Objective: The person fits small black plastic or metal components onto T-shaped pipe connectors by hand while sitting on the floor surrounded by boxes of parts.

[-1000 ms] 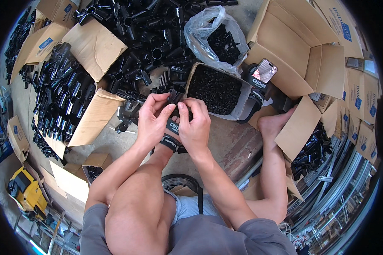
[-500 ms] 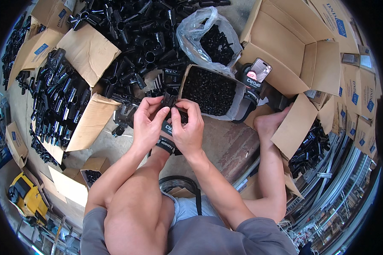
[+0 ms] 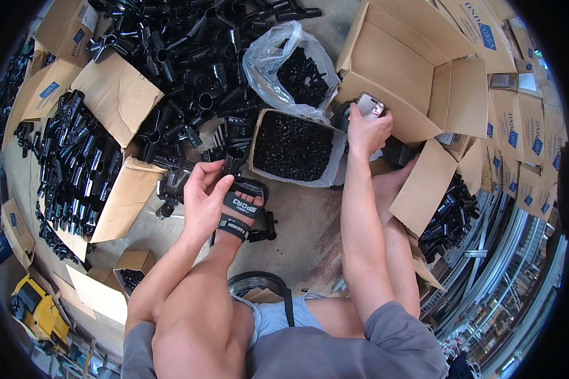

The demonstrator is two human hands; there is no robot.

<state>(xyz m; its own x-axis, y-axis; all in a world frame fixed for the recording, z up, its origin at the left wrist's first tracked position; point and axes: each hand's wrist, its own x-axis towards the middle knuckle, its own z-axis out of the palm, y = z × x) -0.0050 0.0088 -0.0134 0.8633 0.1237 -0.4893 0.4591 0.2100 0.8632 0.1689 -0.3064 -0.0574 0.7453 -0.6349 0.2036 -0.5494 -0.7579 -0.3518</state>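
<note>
Black tubular fitting (image 3: 235, 159) just left of frame center, pinched in our left grip (image 3: 204, 197). Our right grip (image 3: 367, 134) straddles the smartphone (image 3: 370, 105), upper right; can't tell if clamped.

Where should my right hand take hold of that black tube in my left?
Probably around the outer wall of the black tube, near its open far end, coming from the right. The left hand covers its near left side, while its right side looks uncovered; the round shape suits curled fingers.
</note>
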